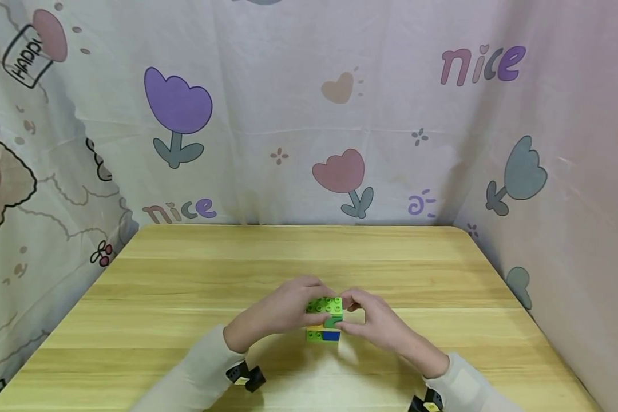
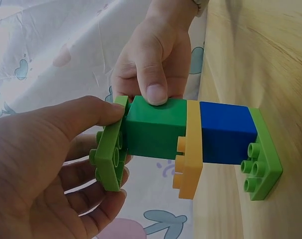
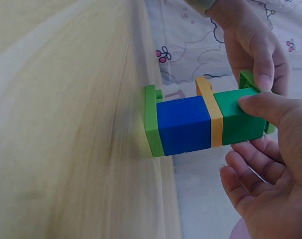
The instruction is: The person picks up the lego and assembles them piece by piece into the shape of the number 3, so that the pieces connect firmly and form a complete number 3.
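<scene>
A small block tower [image 1: 324,320] stands on the wooden table [image 1: 185,286], toward six o'clock of its middle; from the base up it runs light green plate [image 2: 263,154], blue block [image 2: 226,132], yellow plate [image 2: 191,144], dark green block [image 2: 153,127], light green top plate [image 2: 108,154]; the left hand [image 1: 280,309] pinches the top plate from nine o'clock, the right hand [image 1: 373,320] clamps the dark green block from three; it looks light, rigid, smooth plastic, best held by the flat sides, since pulling on the top could pop the studs apart
</scene>
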Action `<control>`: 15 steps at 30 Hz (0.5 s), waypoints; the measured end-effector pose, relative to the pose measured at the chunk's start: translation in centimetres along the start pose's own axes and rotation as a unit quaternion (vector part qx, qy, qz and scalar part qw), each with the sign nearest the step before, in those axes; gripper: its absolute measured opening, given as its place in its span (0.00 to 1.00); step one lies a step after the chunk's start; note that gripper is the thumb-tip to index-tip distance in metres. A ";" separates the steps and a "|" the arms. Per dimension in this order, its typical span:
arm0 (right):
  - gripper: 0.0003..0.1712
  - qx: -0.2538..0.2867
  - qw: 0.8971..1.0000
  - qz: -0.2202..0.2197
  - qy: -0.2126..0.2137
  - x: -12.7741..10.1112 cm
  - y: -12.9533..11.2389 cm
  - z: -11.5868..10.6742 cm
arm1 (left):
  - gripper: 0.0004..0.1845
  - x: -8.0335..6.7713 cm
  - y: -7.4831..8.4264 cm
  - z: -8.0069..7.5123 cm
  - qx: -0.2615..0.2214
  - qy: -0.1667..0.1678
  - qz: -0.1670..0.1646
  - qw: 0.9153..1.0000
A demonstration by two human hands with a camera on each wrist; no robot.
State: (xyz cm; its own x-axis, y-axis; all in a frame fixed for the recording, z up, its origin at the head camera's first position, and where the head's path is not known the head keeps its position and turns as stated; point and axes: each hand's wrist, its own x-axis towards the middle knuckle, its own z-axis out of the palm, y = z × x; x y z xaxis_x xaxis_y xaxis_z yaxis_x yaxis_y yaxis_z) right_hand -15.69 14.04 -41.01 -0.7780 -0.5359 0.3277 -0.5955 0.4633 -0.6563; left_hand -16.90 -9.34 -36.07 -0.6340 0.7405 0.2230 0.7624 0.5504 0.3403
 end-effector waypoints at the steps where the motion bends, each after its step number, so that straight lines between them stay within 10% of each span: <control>1: 0.18 -0.001 1.000 0.001 0.000 0.0 0.0 0.0 | 0.20 0.0 0.0 0.0 0.000 0.000 0.002 1.000; 15: 0.18 -0.005 1.000 -0.009 0.004 0.0 0.0 0.0 | 0.20 0.1 0.2 0.3 0.010 0.011 0.013 1.000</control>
State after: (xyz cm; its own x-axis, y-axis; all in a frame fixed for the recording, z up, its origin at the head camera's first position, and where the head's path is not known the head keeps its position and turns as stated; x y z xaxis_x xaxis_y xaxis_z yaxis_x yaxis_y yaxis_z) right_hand -15.64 14.05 -41.01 -0.7688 -0.5386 0.3447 -0.6111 0.4601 -0.6441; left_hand -16.79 -9.07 -36.29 -0.6167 0.7462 0.2507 0.7808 0.5393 0.3155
